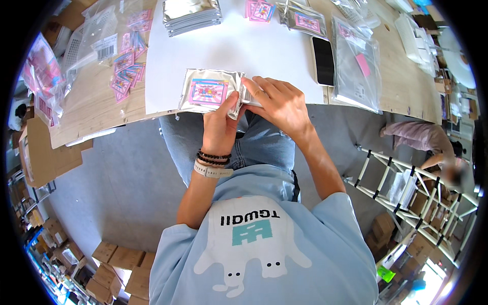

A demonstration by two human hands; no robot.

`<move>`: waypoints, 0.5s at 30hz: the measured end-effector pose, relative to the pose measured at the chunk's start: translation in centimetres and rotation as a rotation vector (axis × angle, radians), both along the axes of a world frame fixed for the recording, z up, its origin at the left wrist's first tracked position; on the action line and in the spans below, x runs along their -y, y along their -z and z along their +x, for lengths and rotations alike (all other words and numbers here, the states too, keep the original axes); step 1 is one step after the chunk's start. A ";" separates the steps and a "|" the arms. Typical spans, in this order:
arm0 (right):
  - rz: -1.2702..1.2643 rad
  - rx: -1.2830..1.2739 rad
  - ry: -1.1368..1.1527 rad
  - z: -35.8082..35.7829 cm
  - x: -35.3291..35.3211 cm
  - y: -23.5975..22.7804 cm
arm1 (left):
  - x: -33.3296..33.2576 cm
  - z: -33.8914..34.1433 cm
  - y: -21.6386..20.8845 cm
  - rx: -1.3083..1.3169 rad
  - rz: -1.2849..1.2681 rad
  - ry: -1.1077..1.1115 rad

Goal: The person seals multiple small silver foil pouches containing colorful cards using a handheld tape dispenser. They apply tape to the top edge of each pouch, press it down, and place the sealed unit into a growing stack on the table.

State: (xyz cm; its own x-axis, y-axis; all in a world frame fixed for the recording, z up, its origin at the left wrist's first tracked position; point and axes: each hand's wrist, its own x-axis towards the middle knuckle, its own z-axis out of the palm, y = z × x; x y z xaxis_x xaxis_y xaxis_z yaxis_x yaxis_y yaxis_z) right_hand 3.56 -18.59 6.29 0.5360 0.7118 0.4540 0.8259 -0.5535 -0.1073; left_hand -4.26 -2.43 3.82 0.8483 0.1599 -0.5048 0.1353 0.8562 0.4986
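A silver foil pouch [187, 102] with a pink and blue label [208, 92] on its face is held at the front edge of the table. My left hand [218, 129] grips it from below, thumb over its lower right corner. My right hand [282, 104] is closed at the pouch's right end, its fingers around a narrow silver part there. Whether that part is a fold of this pouch or a separate piece, I cannot tell. The right fingertips are partly hidden.
A stack of silver pouches [192, 20] stands at the back. Pink cards [124, 81] lie on the left, and more cards [260, 11] lie at the back. Right of the white sheet [168, 56] are a phone [323, 61] and clear plastic bags [356, 66]. A person [424, 140] bends beside a white rack [396, 173].
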 end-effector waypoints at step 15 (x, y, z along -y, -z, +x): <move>0.077 0.058 -0.009 -0.1 -0.5 0.1 | -0.3 0.0 -1.4 -0.030 0.093 -0.066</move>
State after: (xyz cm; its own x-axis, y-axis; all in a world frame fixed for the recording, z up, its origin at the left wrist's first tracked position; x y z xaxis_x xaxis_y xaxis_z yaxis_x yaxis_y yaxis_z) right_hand 3.50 -18.07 6.21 0.5005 0.6781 0.5381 0.8371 -0.5377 -0.1010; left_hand -4.27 -2.09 5.22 0.8192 0.2622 -0.5101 0.0964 0.8138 0.5731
